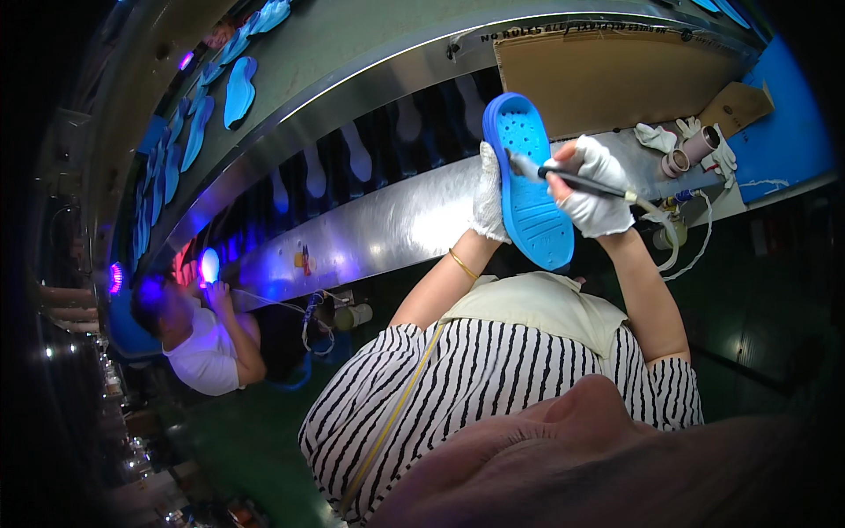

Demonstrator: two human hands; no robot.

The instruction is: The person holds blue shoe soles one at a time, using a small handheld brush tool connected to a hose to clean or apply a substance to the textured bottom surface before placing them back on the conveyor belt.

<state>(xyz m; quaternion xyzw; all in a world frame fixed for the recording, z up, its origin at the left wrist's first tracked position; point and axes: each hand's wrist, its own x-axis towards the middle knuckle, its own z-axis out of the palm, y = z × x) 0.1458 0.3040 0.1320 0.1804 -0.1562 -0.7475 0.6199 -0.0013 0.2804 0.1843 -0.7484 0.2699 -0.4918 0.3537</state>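
Note:
My left hand (489, 201), in a white glove, grips the left edge of a bright blue shoe sole (539, 220), held up in front of my chest. The sole's inner face is toward me, with small holes at the far end and ridges at the near end. My right hand (597, 192), in a white glove with bare fingertips, is closed round a brush (583, 182) with a black handle. Its bristles reach over the middle of the sole and seem to touch it. A pale hose (673, 238) runs from the handle's back end.
Beyond the metal ledge (396, 207), a dark conveyor (370, 53) carries several blue soles (239, 92). Cardboard (616, 84) leans behind my hands. At the right lie gloves (656, 137) and tape rolls (698, 148). A co-worker (207, 339) sits at the left, holding a brightly lit piece.

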